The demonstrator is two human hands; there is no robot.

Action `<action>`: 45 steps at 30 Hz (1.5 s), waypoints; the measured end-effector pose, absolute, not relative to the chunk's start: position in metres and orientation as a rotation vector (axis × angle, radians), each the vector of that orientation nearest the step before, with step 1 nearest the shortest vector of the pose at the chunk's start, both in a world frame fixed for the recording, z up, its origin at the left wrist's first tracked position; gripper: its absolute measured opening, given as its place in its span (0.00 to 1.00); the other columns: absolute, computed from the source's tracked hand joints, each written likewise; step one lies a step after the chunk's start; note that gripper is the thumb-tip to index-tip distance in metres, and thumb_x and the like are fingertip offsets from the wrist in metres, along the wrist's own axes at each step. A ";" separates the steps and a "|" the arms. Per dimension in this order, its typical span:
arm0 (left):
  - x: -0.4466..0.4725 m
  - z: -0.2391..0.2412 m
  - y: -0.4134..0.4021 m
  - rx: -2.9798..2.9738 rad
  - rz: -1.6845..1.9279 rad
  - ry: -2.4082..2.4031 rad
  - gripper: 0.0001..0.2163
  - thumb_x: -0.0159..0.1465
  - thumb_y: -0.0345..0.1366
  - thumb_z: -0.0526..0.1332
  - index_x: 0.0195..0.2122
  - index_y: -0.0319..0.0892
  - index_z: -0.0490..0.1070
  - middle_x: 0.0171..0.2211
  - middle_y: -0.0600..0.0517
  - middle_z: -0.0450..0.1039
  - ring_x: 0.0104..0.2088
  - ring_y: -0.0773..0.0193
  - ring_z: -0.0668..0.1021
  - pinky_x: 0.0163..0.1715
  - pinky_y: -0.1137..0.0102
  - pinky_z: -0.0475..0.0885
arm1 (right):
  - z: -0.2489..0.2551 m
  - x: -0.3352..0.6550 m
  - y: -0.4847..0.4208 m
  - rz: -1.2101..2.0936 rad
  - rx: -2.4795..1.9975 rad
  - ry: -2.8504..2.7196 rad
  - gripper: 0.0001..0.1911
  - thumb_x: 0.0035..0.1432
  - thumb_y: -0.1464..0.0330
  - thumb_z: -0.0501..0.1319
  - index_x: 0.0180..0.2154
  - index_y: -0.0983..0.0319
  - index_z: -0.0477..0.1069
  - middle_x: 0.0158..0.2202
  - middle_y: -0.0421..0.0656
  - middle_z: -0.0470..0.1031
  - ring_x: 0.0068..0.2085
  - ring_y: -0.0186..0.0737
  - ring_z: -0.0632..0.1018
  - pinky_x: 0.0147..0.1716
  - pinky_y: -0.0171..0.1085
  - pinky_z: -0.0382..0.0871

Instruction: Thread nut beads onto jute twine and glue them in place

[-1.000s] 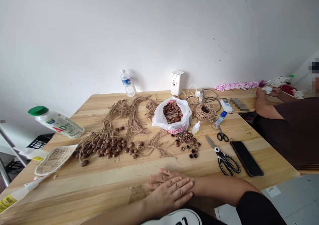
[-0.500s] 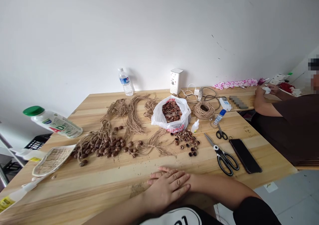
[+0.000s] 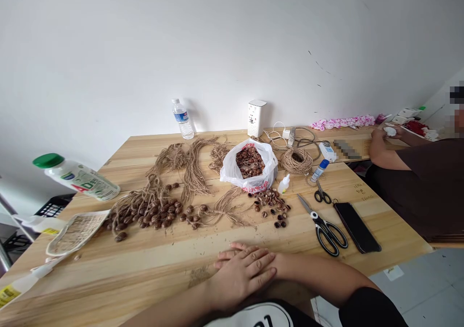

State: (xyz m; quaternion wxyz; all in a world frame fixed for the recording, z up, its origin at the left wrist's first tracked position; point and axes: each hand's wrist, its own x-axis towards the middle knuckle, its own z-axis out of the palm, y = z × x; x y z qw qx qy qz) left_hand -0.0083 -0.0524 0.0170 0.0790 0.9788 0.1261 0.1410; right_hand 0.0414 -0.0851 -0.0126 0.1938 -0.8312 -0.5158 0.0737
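Observation:
My left hand (image 3: pixel 241 274) lies flat across my right hand (image 3: pixel 227 255) at the near edge of the wooden table. The left fingers are stretched out and hold nothing. Of the right hand, only some extended fingers and the wrist show; the rest is covered. Beyond them sit loose halved nut shells (image 3: pixel 272 203) and a white plastic bag (image 3: pixel 232 170) full of more shells. To the left lie brown round nuts tied on twine (image 3: pixel 159 213). Large black-handled scissors (image 3: pixel 326 230), small scissors (image 3: pixel 322 195) and a phone (image 3: pixel 357 226) lie to the right.
Twine bundles (image 3: pixel 197 167), a twine roll (image 3: pixel 297 160), a dropper bottle (image 3: pixel 284 184) and a glue bottle (image 3: pixel 319 170) stand or lie farther back. A water bottle (image 3: pixel 183 119) is by the wall. At left are a green-capped bottle (image 3: pixel 81 177) and woven tray (image 3: pixel 78 230). Another person (image 3: pixel 420 172) sits right.
My hands stay resting one over the other. The other person's hands at the right have shifted slightly with a white item; the objects on the table have not moved.

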 end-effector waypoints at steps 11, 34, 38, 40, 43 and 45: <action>-0.009 0.019 -0.052 2.918 0.407 0.372 0.25 0.66 0.36 0.47 0.64 0.40 0.45 0.64 0.40 0.51 0.62 0.49 0.56 0.57 0.52 0.58 | 0.008 0.019 -0.078 -0.231 -2.564 -1.334 0.23 0.61 0.75 0.43 0.50 0.70 0.70 0.52 0.62 0.68 0.55 0.63 0.67 0.46 0.67 0.60; -0.009 0.020 -0.048 3.022 0.537 0.453 0.24 0.64 0.34 0.51 0.62 0.39 0.52 0.59 0.42 0.61 0.59 0.46 0.60 0.55 0.49 0.59 | -0.016 0.104 -0.062 0.173 -1.658 -1.979 0.15 0.61 0.69 0.50 0.30 0.58 0.76 0.25 0.47 0.74 0.35 0.45 0.77 0.34 0.47 0.72; -0.010 0.016 -0.043 3.079 0.632 0.490 0.26 0.61 0.31 0.54 0.62 0.40 0.53 0.61 0.44 0.57 0.63 0.41 0.49 0.57 0.43 0.53 | -0.010 0.129 -0.029 0.344 -1.424 -2.174 0.16 0.57 0.67 0.54 0.20 0.57 0.72 0.18 0.41 0.72 0.26 0.37 0.75 0.29 0.37 0.73; -0.010 0.013 -0.042 3.093 0.650 0.507 0.27 0.60 0.31 0.55 0.61 0.41 0.54 0.63 0.44 0.53 0.64 0.39 0.45 0.57 0.42 0.51 | -0.003 0.140 -0.014 0.437 -1.250 -2.288 0.14 0.55 0.66 0.56 0.20 0.56 0.73 0.19 0.39 0.73 0.27 0.34 0.75 0.31 0.34 0.73; -0.011 0.011 -0.040 3.076 0.629 0.539 0.28 0.59 0.32 0.57 0.62 0.41 0.53 0.65 0.42 0.48 0.64 0.39 0.44 0.57 0.41 0.52 | 0.008 0.151 -0.001 0.512 -0.774 -2.472 0.17 0.59 0.68 0.50 0.25 0.59 0.75 0.24 0.40 0.77 0.31 0.33 0.77 0.36 0.32 0.72; -0.012 0.011 -0.041 3.083 0.614 0.551 0.29 0.59 0.32 0.57 0.62 0.40 0.52 0.65 0.42 0.47 0.64 0.38 0.44 0.57 0.41 0.52 | 0.012 0.154 0.001 0.437 -0.568 -2.493 0.20 0.61 0.70 0.46 0.27 0.61 0.75 0.26 0.42 0.77 0.32 0.33 0.77 0.36 0.33 0.72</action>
